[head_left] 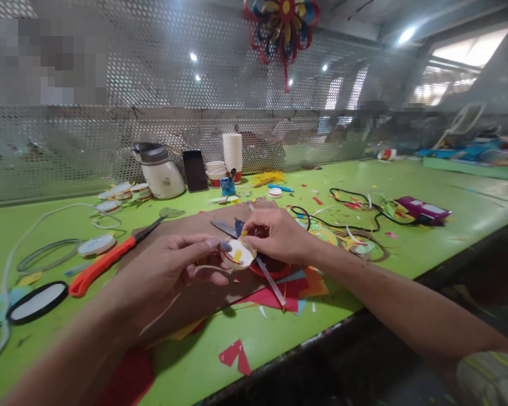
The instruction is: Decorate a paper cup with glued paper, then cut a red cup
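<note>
White disc (247, 257) is pinched in the loosely curled left hand (184, 256), while the right hand (275, 230) tightly pinches a yellow scrap (244, 233).

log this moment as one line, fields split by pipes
left hand: grip on white disc | right hand: at disc's rim | yellow piece: on disc face | brown sheet: on green table
</note>
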{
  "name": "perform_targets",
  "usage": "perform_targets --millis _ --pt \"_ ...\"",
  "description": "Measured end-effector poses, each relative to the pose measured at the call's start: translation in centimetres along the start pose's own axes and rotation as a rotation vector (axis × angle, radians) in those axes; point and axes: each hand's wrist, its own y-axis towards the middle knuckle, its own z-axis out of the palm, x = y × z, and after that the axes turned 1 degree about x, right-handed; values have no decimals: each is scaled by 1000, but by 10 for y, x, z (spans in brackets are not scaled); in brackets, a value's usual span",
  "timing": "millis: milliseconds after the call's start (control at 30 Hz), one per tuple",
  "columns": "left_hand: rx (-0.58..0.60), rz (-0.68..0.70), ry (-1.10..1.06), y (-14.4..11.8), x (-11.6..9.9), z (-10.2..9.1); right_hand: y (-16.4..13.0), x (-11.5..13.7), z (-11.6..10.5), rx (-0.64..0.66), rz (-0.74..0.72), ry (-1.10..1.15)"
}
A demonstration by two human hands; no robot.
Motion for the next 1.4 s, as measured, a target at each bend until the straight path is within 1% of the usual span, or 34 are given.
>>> perform_targets --millis 300,633,733,900,1100,1167,1300,1400 --pt "6 4 29 -1 -2 1 2 3 -1 58 66 -23" --pt "3 -14 32 -1 -2 1 4 10 -1 158 208 65" --pt "1 -8 25 1 -3 1 5 8 1 181 271 131" --pt "3 -13 14 3 0 0 8 3 4 248 415 318" --pt "0 -12 29 2 -1 -3 11 0 -3 311 438 452" --pt "-11 -4 34 1 -3 -2 11 1 -9 314 450 474" --pt "-38 -6 48 -1 -8 -1 10 6 -21 243 477 477" --pt "-23 -9 35 -1 -9 -1 9 8 -23 228 465 460"
